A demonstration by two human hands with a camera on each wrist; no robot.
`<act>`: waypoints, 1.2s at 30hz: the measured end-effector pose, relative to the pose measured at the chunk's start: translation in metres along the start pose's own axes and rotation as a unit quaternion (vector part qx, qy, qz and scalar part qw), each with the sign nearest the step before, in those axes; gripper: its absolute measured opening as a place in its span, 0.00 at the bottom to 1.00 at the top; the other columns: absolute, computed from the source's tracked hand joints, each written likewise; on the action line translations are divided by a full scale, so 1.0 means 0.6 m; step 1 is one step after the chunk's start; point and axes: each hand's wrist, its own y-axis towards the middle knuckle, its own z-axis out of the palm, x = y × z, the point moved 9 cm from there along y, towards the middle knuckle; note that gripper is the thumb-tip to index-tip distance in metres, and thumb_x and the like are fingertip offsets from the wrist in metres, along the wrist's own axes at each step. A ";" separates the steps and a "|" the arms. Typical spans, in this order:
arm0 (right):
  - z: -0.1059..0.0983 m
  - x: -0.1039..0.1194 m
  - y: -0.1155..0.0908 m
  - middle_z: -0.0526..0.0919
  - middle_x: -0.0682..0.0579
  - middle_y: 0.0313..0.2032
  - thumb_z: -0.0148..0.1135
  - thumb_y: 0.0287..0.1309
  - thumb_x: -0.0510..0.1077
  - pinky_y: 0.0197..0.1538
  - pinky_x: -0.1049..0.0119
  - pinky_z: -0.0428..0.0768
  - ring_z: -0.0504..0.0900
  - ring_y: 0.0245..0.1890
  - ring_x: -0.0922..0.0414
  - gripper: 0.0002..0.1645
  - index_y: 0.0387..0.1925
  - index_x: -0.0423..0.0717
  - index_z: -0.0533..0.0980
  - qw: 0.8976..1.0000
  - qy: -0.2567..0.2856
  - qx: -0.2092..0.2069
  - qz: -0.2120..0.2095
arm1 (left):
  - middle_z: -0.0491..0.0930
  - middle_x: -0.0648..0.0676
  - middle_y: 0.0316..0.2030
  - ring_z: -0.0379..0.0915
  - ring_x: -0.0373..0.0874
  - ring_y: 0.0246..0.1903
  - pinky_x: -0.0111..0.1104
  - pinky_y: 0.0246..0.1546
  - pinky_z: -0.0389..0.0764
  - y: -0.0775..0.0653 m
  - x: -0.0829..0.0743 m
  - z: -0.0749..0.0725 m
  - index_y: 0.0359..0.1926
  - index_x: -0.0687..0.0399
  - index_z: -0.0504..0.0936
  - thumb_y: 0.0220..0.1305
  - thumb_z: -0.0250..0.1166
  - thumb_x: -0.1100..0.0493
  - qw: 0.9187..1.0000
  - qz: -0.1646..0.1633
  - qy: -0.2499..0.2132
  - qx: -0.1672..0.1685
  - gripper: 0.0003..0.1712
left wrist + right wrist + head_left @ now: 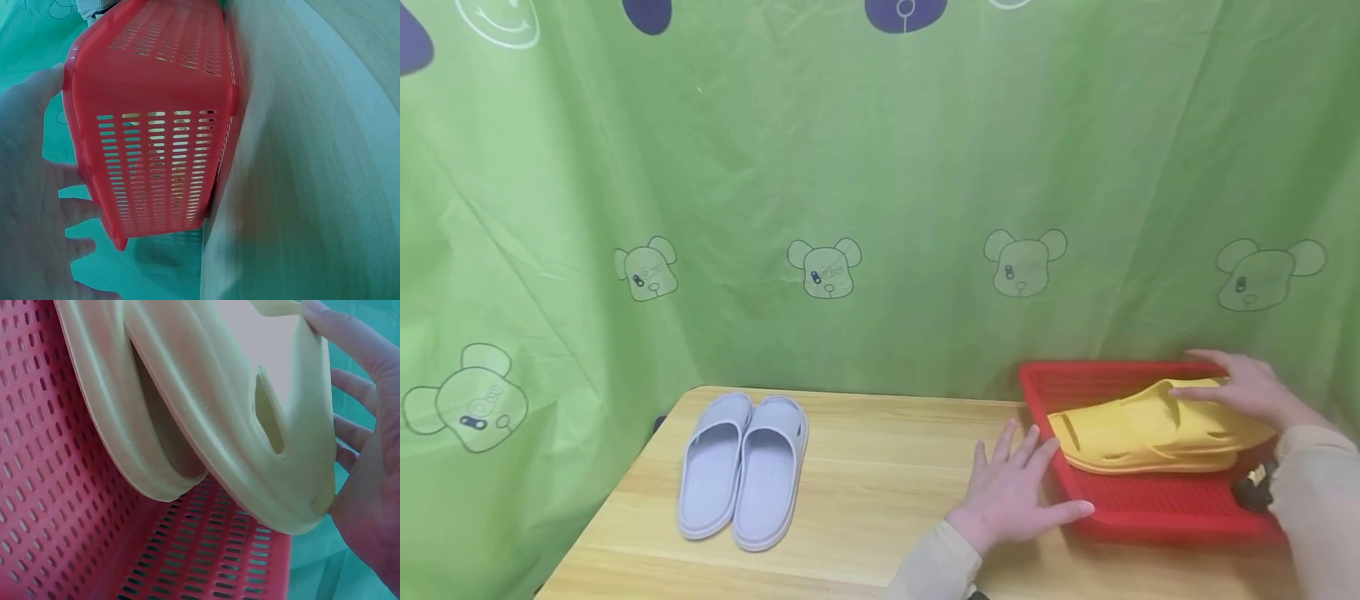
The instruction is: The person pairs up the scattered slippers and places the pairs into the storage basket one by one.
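A pair of yellow slippers (1138,429) lies stacked in a red plastic basket (1165,527) at the right of the table. My right hand (1251,387) is over their toe end, with the thumb touching the upper slipper near its strap opening. In the right wrist view, the other fingers (355,394) reach past the slipper's far side, fairly straight. My left hand (1009,492) is spread at the basket's left side, the thumb near the front corner. Its fingertips are right at the rim in the left wrist view, and nothing is in its palm.
A pair of light grey-blue slippers (766,479) stands side by side at the left of the wooden table (880,500). Behind the table hangs a green curtain (917,167) with bear prints. A small black object (1253,487) shows beside the right sleeve.
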 end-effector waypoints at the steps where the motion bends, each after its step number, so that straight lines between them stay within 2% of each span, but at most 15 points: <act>1: 0.002 -0.002 -0.001 0.59 0.19 0.63 0.64 0.57 0.63 0.53 0.21 0.53 0.58 0.58 0.21 0.53 0.70 0.34 0.57 1.000 0.004 0.001 0.002 | 0.41 0.39 0.77 0.32 0.45 0.78 0.58 0.70 0.58 0.000 0.000 0.000 0.75 0.25 0.39 0.58 0.34 0.16 1.000 0.000 0.000 0.000 0.49; 23: 0.030 -0.033 -0.017 0.49 0.19 0.68 0.59 0.60 0.63 0.52 0.21 0.55 0.49 0.61 0.17 0.56 0.74 0.36 0.45 0.996 0.073 0.032 0.048 | 0.42 0.39 0.77 0.35 0.46 0.78 0.58 0.70 0.59 -0.001 0.000 -0.002 0.75 0.23 0.39 0.58 0.34 0.16 1.000 -0.002 0.009 0.003 0.48; 36: 0.031 -0.036 -0.014 0.51 0.18 0.66 0.59 0.61 0.64 0.53 0.22 0.56 0.52 0.60 0.18 0.56 0.74 0.34 0.47 0.996 0.070 0.021 0.049 | 0.42 0.39 0.77 0.36 0.46 0.78 0.58 0.70 0.59 0.000 0.002 -0.001 0.75 0.23 0.40 0.58 0.34 0.16 1.000 -0.003 0.004 -0.001 0.47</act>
